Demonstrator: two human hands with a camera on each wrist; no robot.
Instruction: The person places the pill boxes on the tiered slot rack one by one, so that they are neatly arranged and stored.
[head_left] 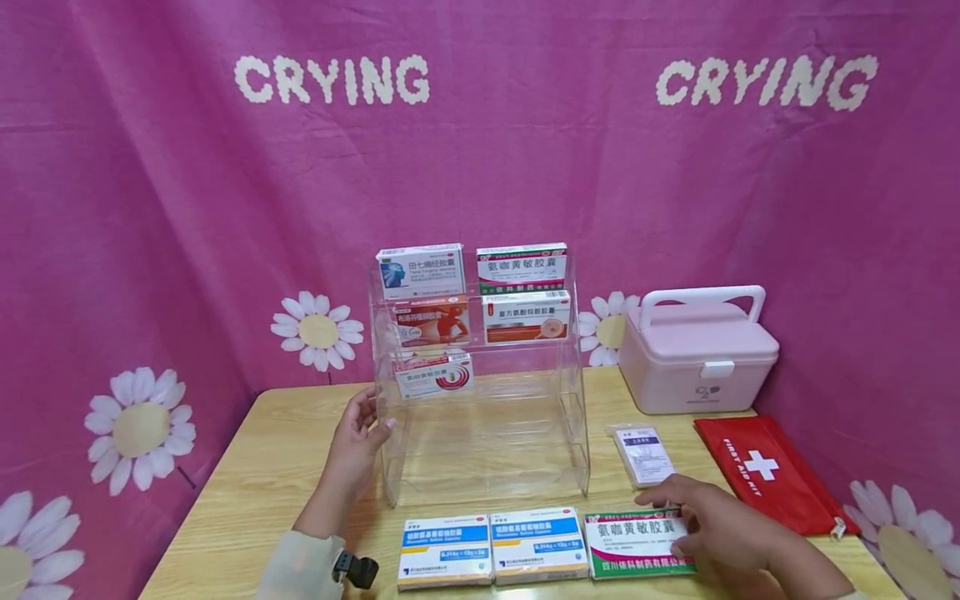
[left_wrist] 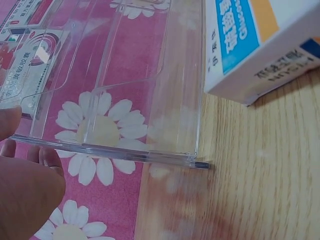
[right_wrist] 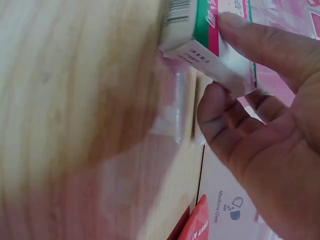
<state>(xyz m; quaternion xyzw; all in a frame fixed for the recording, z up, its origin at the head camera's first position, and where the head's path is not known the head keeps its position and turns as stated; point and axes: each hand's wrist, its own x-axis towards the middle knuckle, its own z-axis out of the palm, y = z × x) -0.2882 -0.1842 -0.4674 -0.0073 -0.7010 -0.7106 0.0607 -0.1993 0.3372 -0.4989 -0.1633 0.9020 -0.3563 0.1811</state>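
Observation:
A clear tiered display rack [head_left: 487, 425] stands mid-table, medicine boxes on its upper tiers. My left hand [head_left: 358, 440] holds the rack's left side panel, thumb on one side and fingers on the other; the left wrist view shows that panel edge [left_wrist: 105, 151] between them. At the front right, my right hand [head_left: 720, 529] pinches the right end of a green-and-white medicine box [head_left: 633, 546]. In the right wrist view the thumb [right_wrist: 250, 37] lies on the box's printed face, with the fingers curled at its opposite side. Two blue-and-white medicine boxes [head_left: 444, 550] [head_left: 538, 546] lie to its left.
Behind the right hand lies a small white-and-purple packet [head_left: 643, 457]. A red first aid pouch [head_left: 772, 475] is at the right table edge, and a pink medicine chest [head_left: 697, 358] with a handle stands at the back right. A pink flowered curtain [head_left: 480, 167] hangs behind the table.

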